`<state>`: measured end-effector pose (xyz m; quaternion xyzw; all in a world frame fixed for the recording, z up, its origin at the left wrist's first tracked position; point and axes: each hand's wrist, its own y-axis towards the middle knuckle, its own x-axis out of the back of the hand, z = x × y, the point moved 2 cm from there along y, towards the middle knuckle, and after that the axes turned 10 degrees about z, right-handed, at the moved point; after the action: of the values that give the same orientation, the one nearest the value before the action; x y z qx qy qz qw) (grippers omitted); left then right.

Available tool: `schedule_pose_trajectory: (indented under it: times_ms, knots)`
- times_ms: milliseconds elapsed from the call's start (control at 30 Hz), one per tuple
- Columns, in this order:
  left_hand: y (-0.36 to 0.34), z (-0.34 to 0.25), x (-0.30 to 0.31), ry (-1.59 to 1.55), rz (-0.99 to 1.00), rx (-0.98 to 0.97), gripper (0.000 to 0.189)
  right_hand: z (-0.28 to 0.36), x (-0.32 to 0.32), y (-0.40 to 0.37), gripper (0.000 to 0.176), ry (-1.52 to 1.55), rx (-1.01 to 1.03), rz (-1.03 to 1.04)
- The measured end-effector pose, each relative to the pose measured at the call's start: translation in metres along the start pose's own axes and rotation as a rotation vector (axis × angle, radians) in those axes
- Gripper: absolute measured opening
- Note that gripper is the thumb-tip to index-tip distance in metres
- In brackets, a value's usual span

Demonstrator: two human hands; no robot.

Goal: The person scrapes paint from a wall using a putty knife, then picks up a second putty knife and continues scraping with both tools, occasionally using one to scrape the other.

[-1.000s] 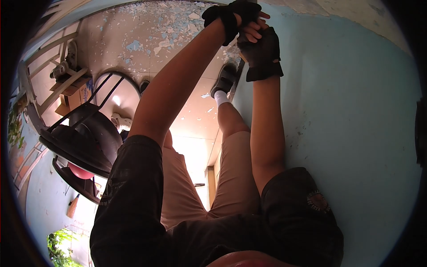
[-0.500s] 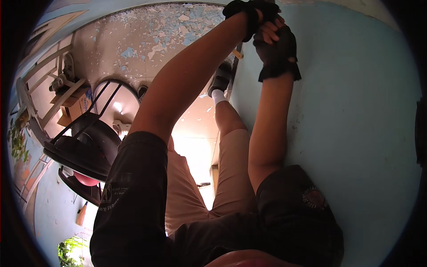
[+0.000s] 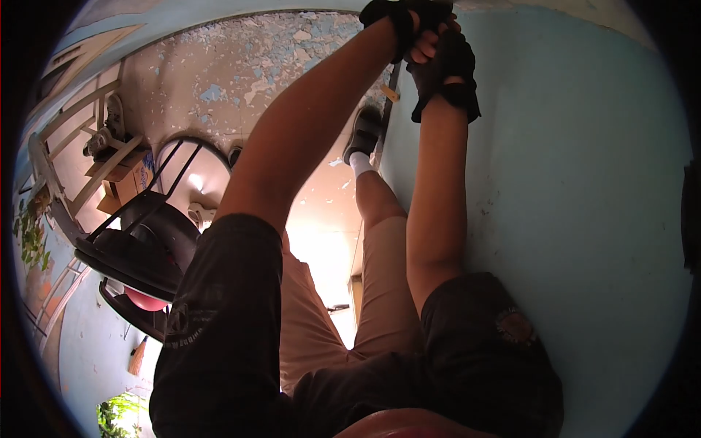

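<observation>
Both hands wear black fingerless gloves and are close together at the top edge, beside the pale blue wall (image 3: 569,182). My left hand (image 3: 418,16) is partly cut off by the frame's edge, its arm stretched across from the left. Just below it, my right hand (image 3: 439,60) has its bare fingers curled, touching or overlapping the left hand. Both hands look closed, but the dark gloves hide whatever is between the fingers.
Paint flakes (image 3: 252,69) litter the floor along the wall's base. At left stand a black chair (image 3: 146,233), a pale metal frame (image 3: 66,197) and a cardboard box (image 3: 131,175). A small yellowish piece (image 3: 390,93) lies by the wall. A broom (image 3: 137,356) hangs lower left.
Both hands have moved slightly up and to the left, staying close together. The right forearm is a little more extended. The surroundings shift slightly in view.
</observation>
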<state>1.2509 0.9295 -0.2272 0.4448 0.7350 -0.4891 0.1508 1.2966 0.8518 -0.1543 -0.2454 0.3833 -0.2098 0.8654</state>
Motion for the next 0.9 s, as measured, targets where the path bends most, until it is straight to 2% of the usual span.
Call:
schedule_pose_trajectory:
  times_ms: [33, 100, 133, 200, 233, 267, 333, 367, 400, 467, 500, 533, 600, 667, 733, 833, 900]
  knots:
    - [0.001, 0.0, 0.002, 0.003, 0.003, 0.003, 0.031, -0.001, -0.003, 0.003, 0.017, 0.002, 0.002, 0.009]
    - [0.001, 0.009, 0.0, 0.005, -0.042, 0.012, 0.031, 0.001, -0.001, -0.002, 0.013, -0.085, -0.033, -0.177]
    - [-0.002, -0.002, -0.002, 0.021, -0.051, -0.006, 0.031, 0.004, -0.005, 0.006, 0.013, -0.083, -0.021, -0.154]
    - [-0.011, -0.003, -0.02, 0.18, -0.27, -0.054, 0.032, 0.005, 0.004, 0.008, 0.009, 0.008, -0.026, -0.105]
    - [0.03, 0.009, 0.027, -0.057, 0.257, 0.027, 0.036, 0.001, -0.008, 0.002, 0.008, -0.021, 0.031, -0.126]
    - [0.036, 0.01, 0.039, -0.042, 0.257, 0.018, 0.036, -0.001, -0.012, 0.013, 0.008, -0.02, 0.045, -0.114]
    - [0.041, 0.02, 0.048, -0.052, 0.334, 0.037, 0.032, -0.017, 0.002, 0.021, 0.015, -0.14, -0.104, -0.299]
    - [-0.005, 0.011, 0.008, 0.087, -0.241, 0.069, 0.032, -0.023, 0.015, 0.016, 0.014, -0.045, -0.123, -0.213]
    - [-0.027, 0.017, -0.002, 0.03, -0.275, -0.021, 0.031, -0.026, 0.017, 0.018, 0.014, 0.059, -0.137, -0.114]
    - [-0.065, 0.033, -0.002, -0.123, -0.086, -0.074, 0.031, -0.036, -0.02, -0.028, 0.01, -0.184, -0.078, -0.147]
    - [-0.085, 0.046, -0.005, -0.119, -0.081, -0.099, 0.029, -0.048, -0.018, -0.04, 0.012, -0.226, -0.1, -0.051]
    - [-0.106, 0.056, -0.007, -0.108, -0.081, -0.131, 0.029, -0.055, -0.022, -0.058, 0.017, -0.276, -0.124, -0.062]
    - [-0.146, 0.085, -0.012, -0.228, -0.075, -0.258, 0.029, -0.067, -0.028, -0.087, 0.022, -0.092, -0.248, 0.109]
    - [-0.19, 0.103, -0.023, -0.205, -0.069, -0.28, 0.032, -0.081, -0.033, -0.113, 0.025, -0.203, -0.282, 0.117]
    - [-0.23, 0.128, -0.033, -0.319, -0.254, -0.291, 0.043, -0.092, -0.038, -0.137, 0.021, -0.088, -0.319, 0.122]
    - [-0.292, 0.16, -0.043, -0.271, -0.28, -0.255, 0.063, -0.098, -0.058, -0.176, 0.017, -0.107, -0.294, 0.086]
    - [-0.335, 0.167, -0.055, -0.28, -0.271, -0.287, 0.06, -0.103, -0.064, -0.199, 0.019, -0.115, -0.307, 0.092]
